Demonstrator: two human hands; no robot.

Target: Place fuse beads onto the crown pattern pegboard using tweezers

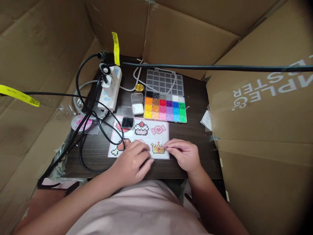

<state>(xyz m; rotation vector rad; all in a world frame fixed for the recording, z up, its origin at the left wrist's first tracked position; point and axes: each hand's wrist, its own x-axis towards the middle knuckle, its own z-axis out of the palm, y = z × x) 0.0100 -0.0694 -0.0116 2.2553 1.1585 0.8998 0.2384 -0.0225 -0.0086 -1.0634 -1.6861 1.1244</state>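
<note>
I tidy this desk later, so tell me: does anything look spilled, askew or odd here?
No beads look spilled. The bead box sits square with its lid open. Black cables loop loosely over the table, and one crosses the pattern sheet. The left hand rests on the sheet; the right hand holds tweezers.

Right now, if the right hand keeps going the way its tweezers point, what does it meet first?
Likely the yellow bead crown on the pattern sheet; the right hand aims its thin metal tweezers leftward at it. Contact is unclear.

We see thin tweezers (176, 148) lying level, tips at the gold crown pattern (157, 148) on the pattern sheet's (146, 137) near-right corner.
</note>
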